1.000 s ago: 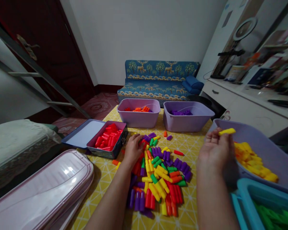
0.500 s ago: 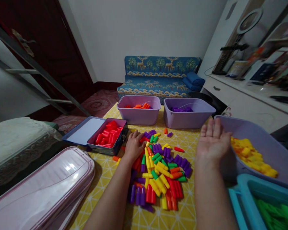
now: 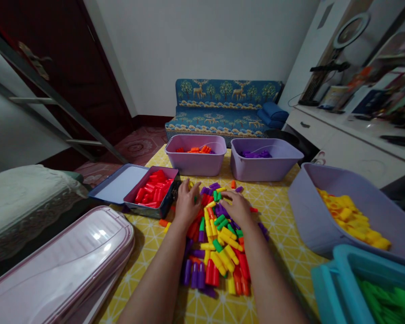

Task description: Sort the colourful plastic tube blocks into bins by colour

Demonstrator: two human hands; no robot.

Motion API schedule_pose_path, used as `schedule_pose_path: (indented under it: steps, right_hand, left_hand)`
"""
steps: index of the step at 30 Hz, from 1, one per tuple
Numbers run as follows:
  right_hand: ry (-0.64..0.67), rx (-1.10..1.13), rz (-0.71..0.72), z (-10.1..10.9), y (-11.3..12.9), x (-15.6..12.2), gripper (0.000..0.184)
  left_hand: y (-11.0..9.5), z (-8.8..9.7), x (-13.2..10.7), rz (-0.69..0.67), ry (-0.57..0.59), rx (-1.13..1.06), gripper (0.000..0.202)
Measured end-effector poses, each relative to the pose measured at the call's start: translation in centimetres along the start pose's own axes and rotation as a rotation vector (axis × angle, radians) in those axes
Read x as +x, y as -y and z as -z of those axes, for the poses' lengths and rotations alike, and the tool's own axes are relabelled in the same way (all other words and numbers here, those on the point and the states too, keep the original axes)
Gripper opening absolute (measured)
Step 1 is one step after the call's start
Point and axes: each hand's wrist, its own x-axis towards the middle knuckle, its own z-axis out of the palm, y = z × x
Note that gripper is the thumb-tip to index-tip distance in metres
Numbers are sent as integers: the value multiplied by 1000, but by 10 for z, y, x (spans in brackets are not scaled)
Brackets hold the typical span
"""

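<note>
A heap of bullet-shaped plastic blocks (image 3: 224,258) in red, yellow, green, purple and orange lies on the yellow patterned tablecloth (image 3: 273,207). My left hand (image 3: 188,204) is over the heap's far left edge, close to the tin. Its fingers are spread, and nothing shows held in them. Over the heap's far right side, my right hand (image 3: 236,208) reaches inward with fingers apart and slightly bent. Its fingertips are beside some green blocks (image 3: 217,196); whether they touch is unclear. My right forearm covers part of the heap.
An open tin (image 3: 162,209) of red blocks stands left. Behind are a purple bin (image 3: 195,164) with orange blocks and another bin (image 3: 265,169) with purple ones. To the right are a bin (image 3: 305,216) of yellow blocks and a turquoise bin (image 3: 346,270) of green pieces. Pink lids (image 3: 64,265) lie left.
My right hand has moved left from beside the yellow-block bin, where it was palm up, to over the heap. My left hand has stayed nearly in place, its fingers now lifted.
</note>
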Motion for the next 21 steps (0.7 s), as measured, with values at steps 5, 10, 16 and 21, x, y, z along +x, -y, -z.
schedule_pose_path:
  steps: [5,10,16,21]
  right_hand:
    - [42,-69,62,1,7,0,29]
    - [72,5,60,-3,2,1,29]
    - [74,53,60,-4,1,1,20]
    - [67,18,56,-5,1,2,19]
  left_hand:
    - [1,-3,-1,64,173,72,38]
    - [-1,1,2,62,95,-35,20]
    - [-4,1,5,109,-31,-18,36]
    - [-8,-4,7,101,195,151,53]
